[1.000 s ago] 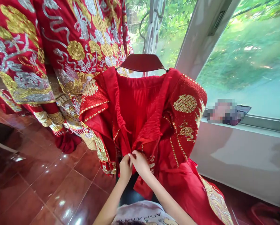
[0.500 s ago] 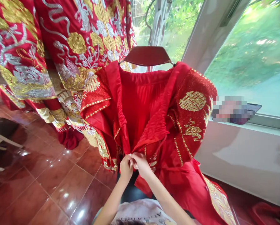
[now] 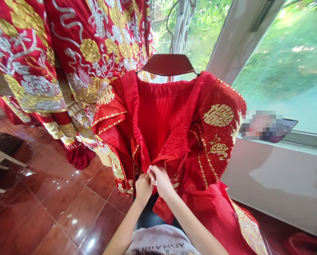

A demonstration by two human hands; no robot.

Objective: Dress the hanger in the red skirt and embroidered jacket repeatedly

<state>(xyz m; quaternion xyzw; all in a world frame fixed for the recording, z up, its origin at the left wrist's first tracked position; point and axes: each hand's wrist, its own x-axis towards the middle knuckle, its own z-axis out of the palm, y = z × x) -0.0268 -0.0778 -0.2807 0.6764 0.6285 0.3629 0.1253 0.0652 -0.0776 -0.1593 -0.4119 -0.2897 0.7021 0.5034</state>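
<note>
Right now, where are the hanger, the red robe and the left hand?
hanger (image 3: 168, 64), head view, middle of its bar.
red robe (image 3: 161, 120), head view, its plain inner lining.
left hand (image 3: 143, 187), head view, its back.

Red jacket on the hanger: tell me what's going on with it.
A person's left hand and right hand pinch the two front edges of the red jacket together, low at its opening. The jacket hangs open from a dark red-brown hanger by the window, beside a gold-and-silver embroidered robe.
</note>
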